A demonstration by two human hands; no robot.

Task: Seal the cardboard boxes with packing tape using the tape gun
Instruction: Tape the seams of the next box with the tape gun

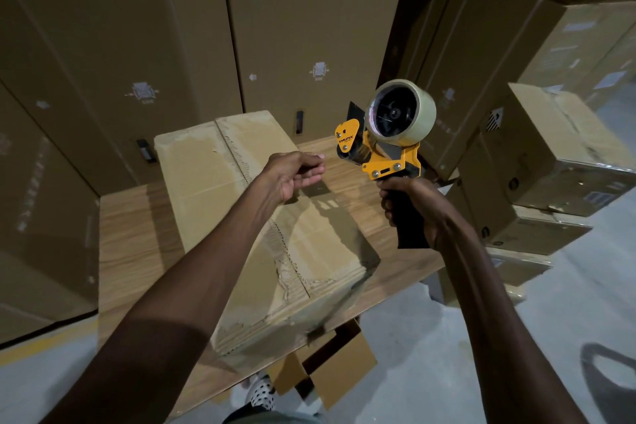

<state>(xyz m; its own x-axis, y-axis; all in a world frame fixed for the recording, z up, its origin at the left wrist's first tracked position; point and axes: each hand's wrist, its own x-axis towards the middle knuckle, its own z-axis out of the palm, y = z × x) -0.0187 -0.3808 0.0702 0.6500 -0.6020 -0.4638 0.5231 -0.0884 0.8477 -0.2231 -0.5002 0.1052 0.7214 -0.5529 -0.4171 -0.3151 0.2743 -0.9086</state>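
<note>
A long cardboard box (254, 224) lies on the wooden surface (137, 234), its torn centre seam running away from the person. The tape gun (385, 144) hangs above and right of the box, off the seam, gripped by its black handle in the right hand (409, 200). The left hand (296, 175), nearer the seam, hovers over it loosely curled, holding nothing.

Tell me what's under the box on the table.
The box lies on a wooden table. Below the table's near edge, loose cardboard pieces show. The tabletop beneath the box is covered.
</note>
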